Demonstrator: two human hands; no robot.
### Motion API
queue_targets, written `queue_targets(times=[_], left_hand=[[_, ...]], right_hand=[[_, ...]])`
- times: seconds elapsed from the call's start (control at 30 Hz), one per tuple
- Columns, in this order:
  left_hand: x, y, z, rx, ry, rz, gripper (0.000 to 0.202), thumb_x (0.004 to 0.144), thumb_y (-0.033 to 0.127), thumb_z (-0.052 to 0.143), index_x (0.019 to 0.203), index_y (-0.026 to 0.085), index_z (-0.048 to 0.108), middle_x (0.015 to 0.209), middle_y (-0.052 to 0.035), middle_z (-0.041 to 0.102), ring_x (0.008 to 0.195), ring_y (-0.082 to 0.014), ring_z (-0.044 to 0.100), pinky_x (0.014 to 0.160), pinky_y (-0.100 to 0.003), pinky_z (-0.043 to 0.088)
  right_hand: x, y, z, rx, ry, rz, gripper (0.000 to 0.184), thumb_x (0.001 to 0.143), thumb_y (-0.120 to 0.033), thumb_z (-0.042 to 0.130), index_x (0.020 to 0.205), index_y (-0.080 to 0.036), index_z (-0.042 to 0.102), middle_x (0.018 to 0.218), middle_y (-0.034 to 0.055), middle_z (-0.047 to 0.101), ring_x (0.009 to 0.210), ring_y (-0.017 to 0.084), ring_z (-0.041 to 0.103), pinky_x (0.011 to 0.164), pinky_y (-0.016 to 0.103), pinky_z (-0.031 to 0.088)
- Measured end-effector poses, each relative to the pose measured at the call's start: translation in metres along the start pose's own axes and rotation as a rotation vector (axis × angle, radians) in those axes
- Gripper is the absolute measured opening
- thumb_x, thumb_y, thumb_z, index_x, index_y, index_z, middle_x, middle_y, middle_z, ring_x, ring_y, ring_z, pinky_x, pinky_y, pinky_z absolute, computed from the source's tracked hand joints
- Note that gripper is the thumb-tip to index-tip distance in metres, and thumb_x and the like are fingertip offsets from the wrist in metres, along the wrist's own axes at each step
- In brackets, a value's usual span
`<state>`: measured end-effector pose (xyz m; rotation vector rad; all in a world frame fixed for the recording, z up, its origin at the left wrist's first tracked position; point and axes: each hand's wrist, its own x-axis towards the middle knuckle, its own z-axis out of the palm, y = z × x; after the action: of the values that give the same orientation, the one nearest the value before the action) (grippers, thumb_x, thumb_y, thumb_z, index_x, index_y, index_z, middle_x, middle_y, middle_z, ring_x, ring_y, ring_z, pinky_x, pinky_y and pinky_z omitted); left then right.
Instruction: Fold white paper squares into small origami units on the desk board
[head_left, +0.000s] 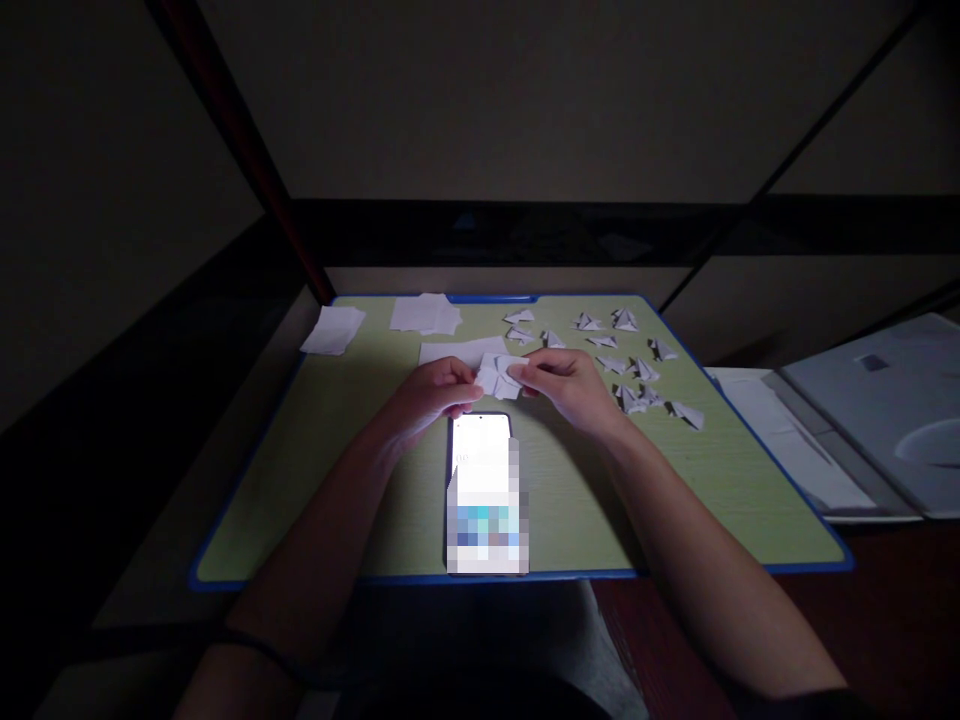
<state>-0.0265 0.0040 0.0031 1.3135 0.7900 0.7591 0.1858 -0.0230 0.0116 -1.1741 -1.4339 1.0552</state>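
Observation:
A small piece of folded white paper, creased across its face, is held up between my two hands above the table. My left hand pinches its left edge between thumb and fingers. On the opposite edge, my right hand grips it with the thumb on top. Just below the hands lies a lit phone, its screen partly blurred out. Behind the folded piece a flat white sheet rests on the table, partly covered by my hands.
The green table has a blue rim. Several small folded paper shapes are scattered at its right. Paper stacks lie at the far left and back. Right of the table are a pale grey box and white papers.

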Motion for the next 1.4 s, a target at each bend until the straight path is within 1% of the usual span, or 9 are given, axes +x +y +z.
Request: queue_targets(times=[0.1, 0.2, 0.43, 0.63, 0.77, 0.9, 1.03, 1.13, 1.4], left_hand=[[0.0, 0.0009, 0.0009, 0.01, -0.004, 0.006, 0.024, 0.07, 0.029, 0.074, 0.081, 0.016, 0.057, 0.062, 0.0042, 0.055, 0.052, -0.0069, 0.045, 0.05, -0.024, 0.03], [0.0, 0.0014, 0.0022, 0.029, -0.012, 0.003, 0.024, 0.071, 0.031, 0.073, 0.08, 0.015, 0.058, 0.059, 0.0045, 0.053, 0.051, -0.0069, 0.043, 0.05, -0.024, 0.029], [-0.0004, 0.001, 0.0012, 0.013, -0.009, 0.0, 0.027, 0.068, 0.027, 0.076, 0.072, 0.018, 0.051, 0.055, 0.0057, 0.054, 0.049, -0.0062, 0.043, 0.049, -0.022, 0.029], [-0.0024, 0.005, 0.0014, 0.002, -0.021, -0.029, 0.027, 0.066, 0.026, 0.077, 0.069, 0.018, 0.051, 0.057, 0.0052, 0.055, 0.05, -0.0063, 0.045, 0.05, -0.022, 0.031], [-0.0023, 0.0059, -0.0003, -0.014, -0.011, -0.017, 0.025, 0.066, 0.026, 0.078, 0.076, 0.017, 0.057, 0.06, 0.0044, 0.056, 0.052, -0.0067, 0.046, 0.051, -0.022, 0.033], [-0.0019, 0.0062, -0.001, 0.001, -0.016, -0.02, 0.031, 0.068, 0.033, 0.08, 0.084, 0.016, 0.06, 0.064, 0.003, 0.057, 0.053, -0.0072, 0.046, 0.05, -0.023, 0.034], [-0.0021, 0.006, 0.0001, 0.018, -0.017, -0.019, 0.031, 0.068, 0.034, 0.081, 0.077, 0.015, 0.057, 0.062, 0.0031, 0.056, 0.052, -0.0067, 0.046, 0.05, -0.022, 0.034], [-0.0023, 0.0052, 0.0003, 0.009, -0.011, -0.011, 0.031, 0.067, 0.031, 0.081, 0.072, 0.016, 0.054, 0.058, 0.0038, 0.055, 0.051, -0.006, 0.045, 0.05, -0.022, 0.033], [-0.0014, 0.0005, -0.0028, -0.011, -0.012, 0.012, 0.029, 0.067, 0.029, 0.079, 0.071, 0.016, 0.054, 0.057, 0.0049, 0.056, 0.05, -0.0059, 0.046, 0.05, -0.021, 0.034]], right_hand=[[-0.0003, 0.0004, 0.0007, 0.007, 0.003, -0.006, 0.03, 0.074, -0.041, 0.078, 0.06, -0.017, 0.067, 0.056, -0.0011, 0.058, 0.053, 0.011, 0.044, 0.054, 0.029, 0.029], [-0.0011, 0.0013, 0.0019, -0.003, -0.009, -0.005, 0.032, 0.075, -0.042, 0.077, 0.06, -0.017, 0.066, 0.056, -0.0017, 0.056, 0.053, 0.01, 0.043, 0.054, 0.029, 0.028], [-0.0021, 0.001, 0.0032, -0.014, -0.031, -0.014, 0.033, 0.077, -0.044, 0.075, 0.06, -0.017, 0.064, 0.057, -0.0018, 0.056, 0.055, 0.01, 0.043, 0.056, 0.029, 0.029], [-0.0015, -0.0005, 0.0011, -0.004, -0.035, -0.027, 0.033, 0.077, -0.044, 0.076, 0.06, -0.018, 0.064, 0.057, -0.0025, 0.054, 0.055, 0.01, 0.042, 0.056, 0.029, 0.03], [-0.0013, 0.0002, -0.001, -0.022, -0.017, -0.039, 0.033, 0.079, -0.043, 0.074, 0.06, -0.018, 0.064, 0.058, -0.0022, 0.056, 0.055, 0.011, 0.044, 0.056, 0.029, 0.03], [-0.0011, 0.0021, 0.0004, 0.004, -0.037, -0.037, 0.033, 0.079, -0.044, 0.075, 0.063, -0.017, 0.065, 0.06, -0.0017, 0.058, 0.056, 0.011, 0.046, 0.056, 0.029, 0.032], [-0.0015, 0.0019, 0.0045, 0.048, -0.065, -0.015, 0.033, 0.076, -0.046, 0.077, 0.066, -0.016, 0.068, 0.06, -0.0018, 0.059, 0.055, 0.011, 0.047, 0.056, 0.028, 0.032], [-0.0021, 0.0011, 0.0059, 0.04, -0.05, -0.017, 0.036, 0.073, -0.048, 0.079, 0.063, -0.016, 0.067, 0.057, -0.0021, 0.058, 0.054, 0.01, 0.045, 0.055, 0.028, 0.031], [-0.0013, 0.0037, 0.0037, 0.022, -0.046, -0.018, 0.036, 0.072, -0.048, 0.08, 0.06, -0.017, 0.065, 0.057, -0.0019, 0.056, 0.055, 0.011, 0.044, 0.055, 0.028, 0.029]])
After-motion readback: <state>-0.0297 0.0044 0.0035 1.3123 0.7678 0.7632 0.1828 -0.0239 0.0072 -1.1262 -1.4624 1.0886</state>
